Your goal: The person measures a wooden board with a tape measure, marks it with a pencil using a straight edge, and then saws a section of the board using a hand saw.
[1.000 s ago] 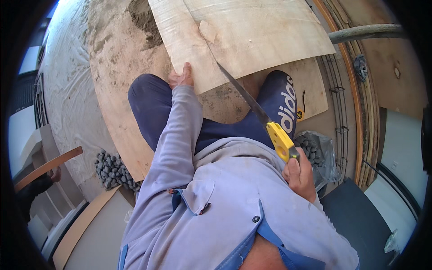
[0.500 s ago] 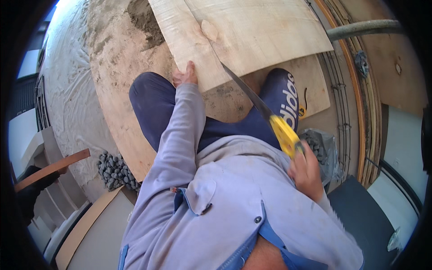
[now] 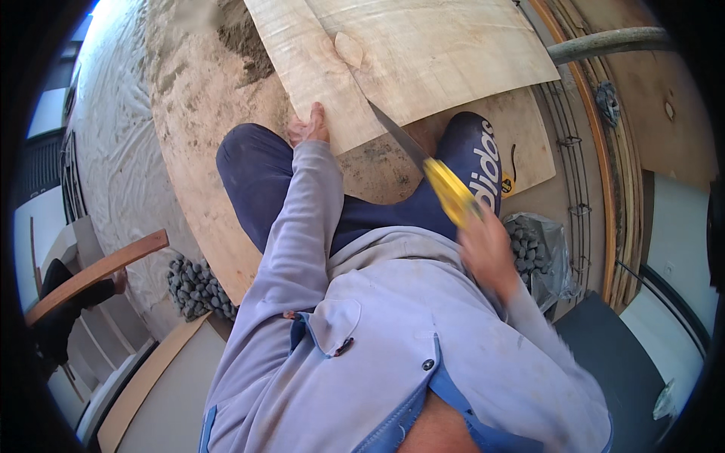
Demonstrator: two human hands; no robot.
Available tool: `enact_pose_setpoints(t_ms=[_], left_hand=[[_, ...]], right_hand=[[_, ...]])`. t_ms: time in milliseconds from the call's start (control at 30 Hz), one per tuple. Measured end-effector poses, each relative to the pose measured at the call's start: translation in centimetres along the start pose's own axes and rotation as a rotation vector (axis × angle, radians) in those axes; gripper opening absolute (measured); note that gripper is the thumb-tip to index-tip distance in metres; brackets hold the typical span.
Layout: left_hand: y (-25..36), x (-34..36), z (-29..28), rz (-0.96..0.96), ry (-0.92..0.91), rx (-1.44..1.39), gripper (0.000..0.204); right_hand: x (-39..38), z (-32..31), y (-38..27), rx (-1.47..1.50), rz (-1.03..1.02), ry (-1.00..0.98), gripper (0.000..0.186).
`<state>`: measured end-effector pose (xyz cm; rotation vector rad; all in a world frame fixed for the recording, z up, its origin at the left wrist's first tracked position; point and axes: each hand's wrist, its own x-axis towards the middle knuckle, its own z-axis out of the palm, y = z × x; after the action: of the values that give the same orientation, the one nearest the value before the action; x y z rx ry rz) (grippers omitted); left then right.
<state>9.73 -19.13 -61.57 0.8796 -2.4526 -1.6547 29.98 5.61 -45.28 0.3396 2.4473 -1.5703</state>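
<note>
My right hand (image 3: 489,245) is closed round the yellow handle of a handsaw (image 3: 451,190). Its dark blade slants up and left to a pale plywood sheet (image 3: 453,57), meeting it at a slit near the front edge. A dark line runs on from there past an oval patch in the wood. My left hand (image 3: 310,127) grips the sheet's near left edge, left of the slit, with some fingers hidden. The sheet lies over a larger, dirt-stained board (image 3: 200,143), between and beyond my knees.
A yellow tape measure (image 3: 507,183) lies by my right knee. Dark pebbles sit in a heap (image 3: 198,287) at left and a clear bag (image 3: 555,260) at right. Steel rods (image 3: 578,181) and timber strips (image 3: 623,196) run along the right. Another person (image 3: 72,298) holds a wooden strip (image 3: 106,269) at far left.
My right hand has pushed the saw forward and left, so less of its blade shows before the sheet. My left hand keeps its place. At far left the wooden strip has shifted slightly right and up.
</note>
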Motion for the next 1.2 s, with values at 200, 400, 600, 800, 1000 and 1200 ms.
enact_pose_setpoints(t_ms=[200, 400, 600, 800, 1000, 1200], left_hand=[[-3.3, 1.5, 1.0, 0.009, 0.166, 0.204, 0.035], [1.9, -1.3, 1.4, -0.086, -0.061, 0.020, 0.053], [-1.3, 0.0, 0.3, -0.311, -0.064, 0.384, 0.081], [-0.9, 1.5, 3.8, -0.223, -0.079, 0.342, 0.081], [-4.4, 1.3, 3.5, -0.218, -0.066, 0.191, 0.084], [-2.1, 0.8, 4.1, -0.259, -0.106, 0.335, 0.088]], right_hand=[[6.1, 3.5, 1.3, 0.184, 0.048, -0.090, 0.020], [-3.9, -3.9, -1.8, 0.283, 0.281, -0.076, 0.025], [5.6, 3.7, 9.8, 0.264, -0.112, -0.153, 0.019], [7.6, 6.9, 5.1, 0.694, 0.082, -0.126, 0.035], [7.5, 6.7, 6.5, 0.717, 0.104, -0.230, 0.030], [8.3, 5.9, 7.4, 0.690, 0.106, -0.217, 0.030]])
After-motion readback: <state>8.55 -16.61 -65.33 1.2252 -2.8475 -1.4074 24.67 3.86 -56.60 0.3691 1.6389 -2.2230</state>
